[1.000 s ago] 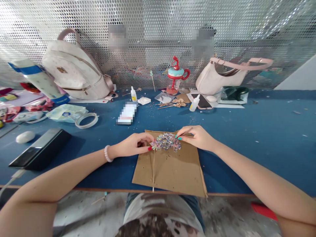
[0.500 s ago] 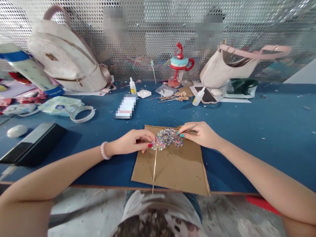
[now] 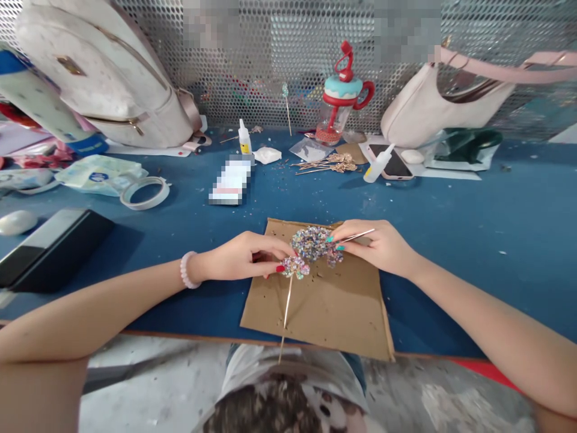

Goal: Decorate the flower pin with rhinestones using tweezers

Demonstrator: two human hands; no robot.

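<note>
My left hand (image 3: 246,255) pinches the rhinestone-studded head of a gold hair stick (image 3: 295,267) between thumb and fingers. The thin shaft points down toward my lap, past the table edge. Closed around slim metal tweezers (image 3: 360,235), my right hand (image 3: 383,248) is at the right side of a pile of small multicoloured rhinestones (image 3: 312,242). The tweezer tips are hidden by my fingers and the pile. Under both hands lies a piece of brown cardboard (image 3: 329,307), which carries the pile and a few dark specks.
On the blue table (image 3: 451,240), two glue bottles (image 3: 244,139), several gold hair sticks (image 3: 329,163), a phone (image 3: 391,162) and a red-handled cup (image 3: 336,114) stand or lie toward the back. Left are a tape roll (image 3: 144,193), a dark box (image 3: 56,249) and a backpack (image 3: 103,78).
The hair stick's head has moved slightly away from the pile, toward me, and more of it shows. My right hand has turned a little, showing more of the tweezers. The camera view has shifted.
</note>
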